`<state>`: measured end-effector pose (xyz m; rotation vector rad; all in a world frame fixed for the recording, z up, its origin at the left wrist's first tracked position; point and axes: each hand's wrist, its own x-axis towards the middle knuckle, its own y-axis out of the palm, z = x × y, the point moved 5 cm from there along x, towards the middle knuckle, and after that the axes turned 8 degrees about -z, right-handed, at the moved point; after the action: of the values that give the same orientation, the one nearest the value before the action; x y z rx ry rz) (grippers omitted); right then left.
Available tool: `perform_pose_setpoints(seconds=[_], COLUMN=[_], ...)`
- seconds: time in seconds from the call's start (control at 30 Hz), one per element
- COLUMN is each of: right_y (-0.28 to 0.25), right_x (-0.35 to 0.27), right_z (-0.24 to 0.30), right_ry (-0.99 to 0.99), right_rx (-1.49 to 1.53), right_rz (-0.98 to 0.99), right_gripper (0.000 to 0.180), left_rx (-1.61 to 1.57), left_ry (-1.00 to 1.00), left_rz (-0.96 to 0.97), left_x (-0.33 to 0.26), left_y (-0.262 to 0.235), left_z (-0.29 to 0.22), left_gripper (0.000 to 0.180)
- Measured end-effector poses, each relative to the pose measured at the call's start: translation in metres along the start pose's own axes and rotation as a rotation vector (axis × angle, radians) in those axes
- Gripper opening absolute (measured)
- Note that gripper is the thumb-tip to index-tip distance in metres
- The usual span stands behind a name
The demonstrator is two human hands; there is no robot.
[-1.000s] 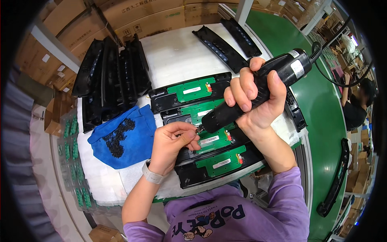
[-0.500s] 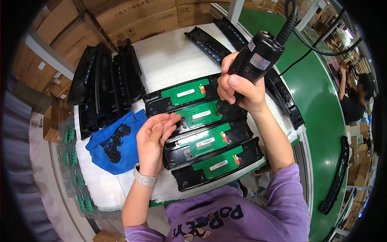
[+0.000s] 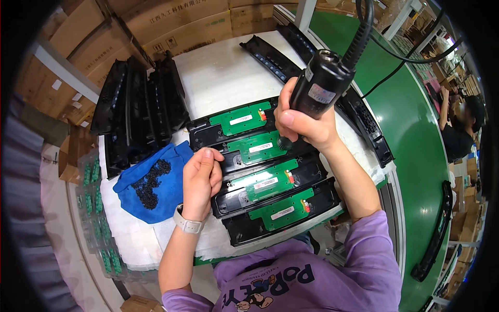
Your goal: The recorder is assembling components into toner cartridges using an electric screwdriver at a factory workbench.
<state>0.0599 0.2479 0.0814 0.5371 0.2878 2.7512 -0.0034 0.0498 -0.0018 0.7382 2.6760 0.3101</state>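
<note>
My right hand point(image 3: 307, 126) is wrapped round a black corded electric screwdriver point(image 3: 318, 88), held over the right side of several long black plastic housings lying in a row. Its lower end is mostly hidden by my hand, close to the right end of the second green circuit board point(image 3: 270, 140) from the back. At the left end of that same housing point(image 3: 230, 162) is my left hand point(image 3: 201, 179), thumb and fingers pinched together; anything between them is too small to make out. Just left of it, a blue cloth point(image 3: 130, 200) carries a heap of small black screws point(image 3: 146, 190).
More black housings point(image 3: 138, 104) stand bunched at the back left, and others point(image 3: 270, 60) lie at the back right. Clear trays of green boards point(image 3: 96, 208) sit beyond the table's left edge. Cartons point(image 3: 187, 23) line the back. Another person point(image 3: 460, 127) is far right.
My left hand's fingers have closed from loosely spread into a pinch. My right hand has shifted slightly left and nearer with the electric screwdriver.
</note>
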Motion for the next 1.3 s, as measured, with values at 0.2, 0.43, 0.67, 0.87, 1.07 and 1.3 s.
perform_pose_setpoints(seconds=[0.2,0.43,0.67,0.87,1.07,1.3], right_y=[0.008,0.018,0.021,0.024,0.022,0.026], right_x=[-0.007,-0.016,-0.025,-0.027,-0.026,-0.026], right_z=[0.008,0.042,0.042,0.034,0.031,0.03], right_ry=[-0.061,-0.268,-0.313,-0.299,-0.273,-0.309], right_rx=[-0.127,0.493,0.526,0.489,0.54,0.538], right_rz=[0.041,0.108,0.035,-0.015,-0.026,0.058], right_gripper=[0.023,0.027,0.033,0.036,0.037,0.037], left_rx=[-0.066,-0.245,-0.115,-0.062,-0.069,-0.068], left_ry=[-0.07,-0.062,-0.147,-0.089,-0.119,-0.137], left_rz=[0.049,0.178,0.164,0.195,0.27,0.313], left_x=[-0.003,-0.006,-0.018,-0.022,-0.019,-0.019], left_y=[0.005,0.011,0.02,0.025,0.021,0.023], left_z=[-0.002,0.004,0.002,0.002,0.002,0.005], left_gripper=[0.011,0.008,0.017,0.017,0.015,0.014])
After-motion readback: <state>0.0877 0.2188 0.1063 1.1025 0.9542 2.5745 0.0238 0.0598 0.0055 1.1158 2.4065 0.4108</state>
